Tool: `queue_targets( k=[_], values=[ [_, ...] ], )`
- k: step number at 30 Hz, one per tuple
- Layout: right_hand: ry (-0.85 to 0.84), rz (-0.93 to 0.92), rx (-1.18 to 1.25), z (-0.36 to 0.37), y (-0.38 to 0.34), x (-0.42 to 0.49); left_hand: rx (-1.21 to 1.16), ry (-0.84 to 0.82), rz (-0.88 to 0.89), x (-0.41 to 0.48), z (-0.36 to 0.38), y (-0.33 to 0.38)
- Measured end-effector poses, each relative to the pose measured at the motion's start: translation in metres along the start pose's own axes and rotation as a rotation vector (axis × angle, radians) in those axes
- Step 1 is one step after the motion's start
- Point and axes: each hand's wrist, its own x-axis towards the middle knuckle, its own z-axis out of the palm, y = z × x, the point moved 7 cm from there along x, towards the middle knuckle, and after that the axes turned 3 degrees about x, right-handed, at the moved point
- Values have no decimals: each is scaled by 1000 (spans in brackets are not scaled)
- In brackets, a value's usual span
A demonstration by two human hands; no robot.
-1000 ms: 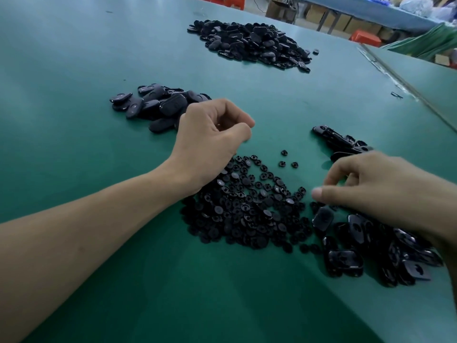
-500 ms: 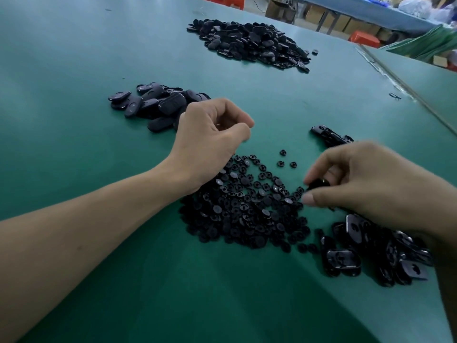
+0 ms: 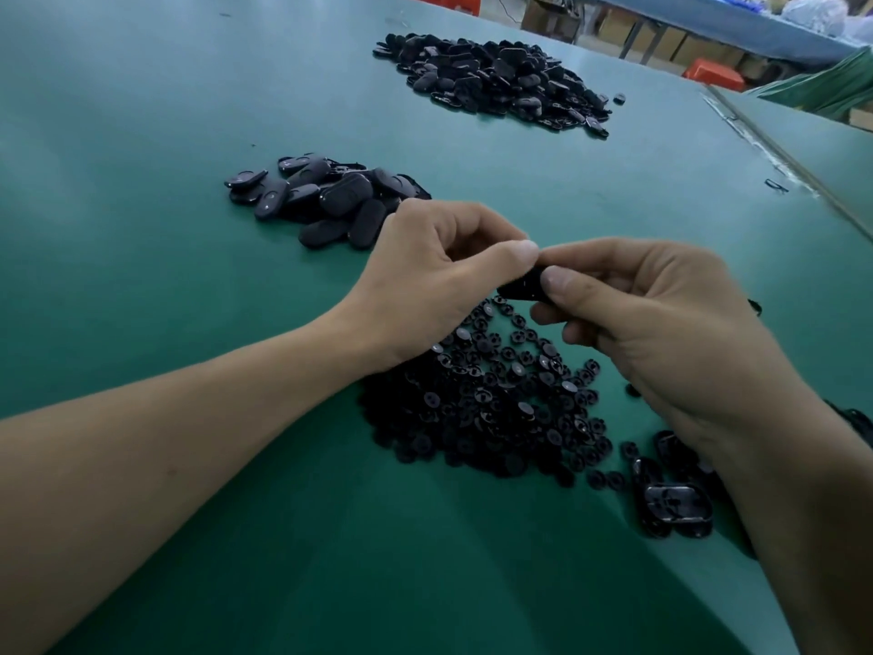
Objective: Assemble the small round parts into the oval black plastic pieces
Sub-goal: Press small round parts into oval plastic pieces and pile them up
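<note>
My right hand (image 3: 661, 333) pinches an oval black plastic piece (image 3: 522, 288) between thumb and fingers, held above the table. My left hand (image 3: 439, 281) meets it from the left, fingers curled, thumb tip touching the piece's upper edge. Anything it holds is hidden. Below both hands lies a heap of small round black parts (image 3: 496, 404). More oval pieces (image 3: 675, 503) lie under my right wrist at the lower right.
A small pile of oval pieces (image 3: 321, 200) lies behind my left hand on the green table (image 3: 141, 229). A larger pile (image 3: 496, 78) sits farther back. The table's right edge (image 3: 774, 153) runs diagonally. Boxes and another table stand beyond.
My right hand lifted an oval piece from the lower-right pile and carried it left and up to my left hand. My left hand stayed roughly in place.
</note>
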Motion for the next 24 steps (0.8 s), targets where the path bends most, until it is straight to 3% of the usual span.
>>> queue_targets(
  k=[15,21,24],
  values=[
    [39,-13,108,-10,7,6,-82,-51,-8,1,4,-4],
    [66,-74,30,-13,5,6,-47,-74,19,1,6,-5],
    [113,-81,-142,-17,5,4,-4,-43,35,3,5,-6]
  ],
)
